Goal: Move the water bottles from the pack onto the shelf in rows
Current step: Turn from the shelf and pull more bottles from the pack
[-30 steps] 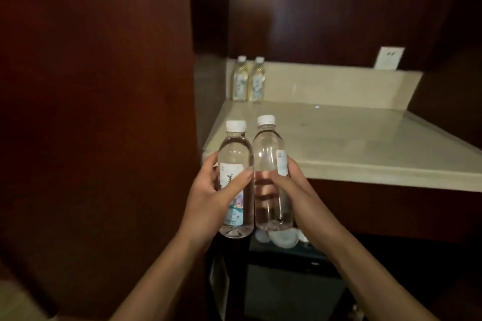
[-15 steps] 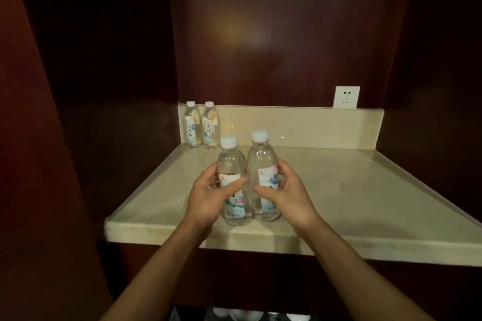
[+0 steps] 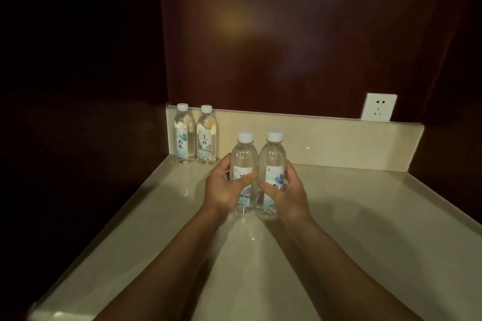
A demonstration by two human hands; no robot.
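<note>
Now over mid-shelf [image 3: 365, 216], up from the front edge. Left hand [image 3: 224, 190] wraps left bottle [image 3: 242, 164], right hand [image 3: 284, 194] wraps right bottle [image 3: 272, 164]; upright, touching. Back pair [image 3: 195, 135] at rear-left corner; placement next.

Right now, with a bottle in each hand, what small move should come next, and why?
Probably carry both held bottles back toward the backsplash, right of the two standing bottles, to continue that row. The left hand and right hand grip them upright, side by side.

A white wall socket [image 3: 378, 107] sits on the dark red wood panelling [image 3: 287, 34], just above the beige backsplash [image 3: 326, 139]
</note>
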